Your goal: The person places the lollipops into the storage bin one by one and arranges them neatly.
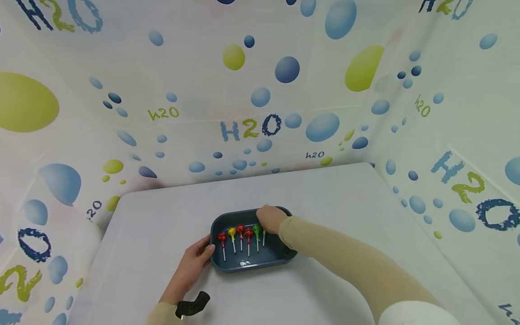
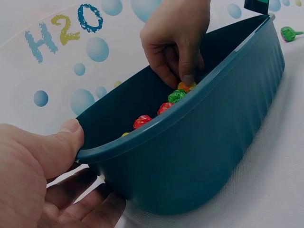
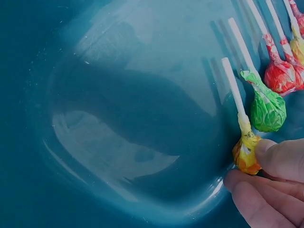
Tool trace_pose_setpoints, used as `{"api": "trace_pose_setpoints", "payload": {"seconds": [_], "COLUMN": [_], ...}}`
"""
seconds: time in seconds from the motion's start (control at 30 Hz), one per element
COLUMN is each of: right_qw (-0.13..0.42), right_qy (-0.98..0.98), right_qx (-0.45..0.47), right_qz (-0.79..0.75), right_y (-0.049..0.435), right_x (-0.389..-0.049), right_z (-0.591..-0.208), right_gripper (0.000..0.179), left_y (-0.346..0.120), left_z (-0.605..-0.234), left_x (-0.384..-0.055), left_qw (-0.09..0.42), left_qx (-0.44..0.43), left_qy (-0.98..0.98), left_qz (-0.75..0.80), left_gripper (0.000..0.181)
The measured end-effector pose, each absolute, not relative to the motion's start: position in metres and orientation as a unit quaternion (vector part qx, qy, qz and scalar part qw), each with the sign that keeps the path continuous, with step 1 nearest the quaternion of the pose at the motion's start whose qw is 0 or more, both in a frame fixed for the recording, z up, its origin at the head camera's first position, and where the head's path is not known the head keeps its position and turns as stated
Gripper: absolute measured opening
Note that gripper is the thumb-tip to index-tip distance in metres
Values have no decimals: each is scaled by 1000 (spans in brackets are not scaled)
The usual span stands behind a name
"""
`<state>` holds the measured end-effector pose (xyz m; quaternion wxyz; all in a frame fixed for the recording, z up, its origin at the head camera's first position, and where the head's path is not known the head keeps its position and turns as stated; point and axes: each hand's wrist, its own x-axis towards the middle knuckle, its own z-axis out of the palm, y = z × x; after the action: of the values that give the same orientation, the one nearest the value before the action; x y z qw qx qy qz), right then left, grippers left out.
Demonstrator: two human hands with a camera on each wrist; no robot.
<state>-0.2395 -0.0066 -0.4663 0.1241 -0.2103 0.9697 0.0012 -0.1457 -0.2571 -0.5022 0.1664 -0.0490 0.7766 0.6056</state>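
A dark blue-green tray (image 1: 268, 264) stands on the white table. Several wrapped lollipops lie in it in a row, among them a red lollipop (image 1: 222, 237), a yellow lollipop (image 1: 231, 232) and a green lollipop (image 3: 268, 110). My left hand (image 1: 195, 264) holds the tray's left end, thumb (image 2: 71, 128) on the rim and the other fingers below it. Reaching inside the tray, my right hand (image 1: 271, 219) pinches the wrapped head of a yellow-orange lollipop (image 3: 246, 151) at the row's right end. That lollipop's white stick points toward my body.
Outside the tray, another green lollipop (image 2: 288, 33) lies on the table in the left wrist view; in the head view it cannot be made out. The white table (image 1: 162, 216) meets walls covered with bubble-printed sheeting (image 1: 260, 97) at the back and sides.
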Motion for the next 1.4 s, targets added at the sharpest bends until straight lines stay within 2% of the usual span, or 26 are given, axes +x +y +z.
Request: {"api": "trace_pose_setpoints", "payload": {"seconds": [0.43, 0.57, 0.7, 0.9, 1.1, 1.27, 1.4], "right_qw": [123, 121, 114, 64, 7, 19, 56], "right_qy": [969, 969, 967, 950, 941, 936, 932], "right_qx": [-214, -214, -210, -203, -144, -88, -86], "right_qz": [21, -2, -88, -230, -307, -339, -348], "right_y": [4, 11, 25, 73, 145, 192, 205], "right_x": [-236, -234, -236, -237, -234, -227, -222], "right_z": [-465, -451, -426, -397, -398, -420, -441], "right_gripper": [18, 20, 21, 25, 27, 30, 32], "left_y": [-252, -252, -252, -253, -255, -257, -256], "left_z": [-502, -502, -502, -503, -502, -501, -501], "left_x": [-145, -144, -144, -145, -146, -147, -148], "left_qw": [170, 170, 167, 169, 168, 172, 176], "left_qx": [-49, -47, -47, -43, -40, -41, -45], "left_qy": [772, 772, 777, 777, 782, 782, 781], "left_qz": [610, 610, 605, 605, 599, 598, 598], "left_gripper": [56, 56, 57, 57, 56, 57, 58]}}
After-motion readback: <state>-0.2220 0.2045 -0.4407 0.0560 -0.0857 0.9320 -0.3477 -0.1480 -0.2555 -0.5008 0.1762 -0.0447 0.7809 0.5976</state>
